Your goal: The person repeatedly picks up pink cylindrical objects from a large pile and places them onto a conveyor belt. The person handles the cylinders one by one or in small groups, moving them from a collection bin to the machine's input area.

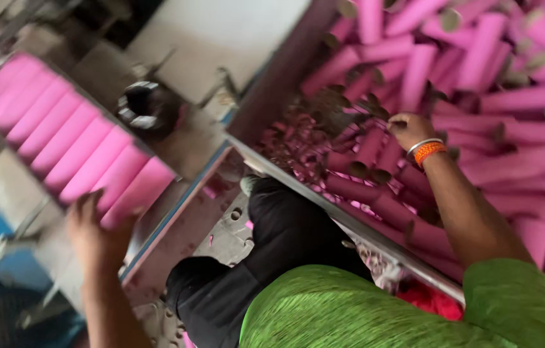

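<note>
The left hand (95, 235) rests with fingers together against the last tube (138, 191) in the tray's (185, 193) row. The right hand (409, 129) reaches into the bin (324, 193), fingers curled on a tube (369, 147), though the grip is blurred.

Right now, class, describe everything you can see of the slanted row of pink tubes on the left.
The slanted row of pink cardboard-looking tubes lies side by side on a grey metal tray, running from upper left down to lower right. Each tube is smooth, matt and cylindrical, and all look alike. The left hand reaches up to the lowest tube, its fingertips at the tube's end. Motion blur hides finer detail.
</note>
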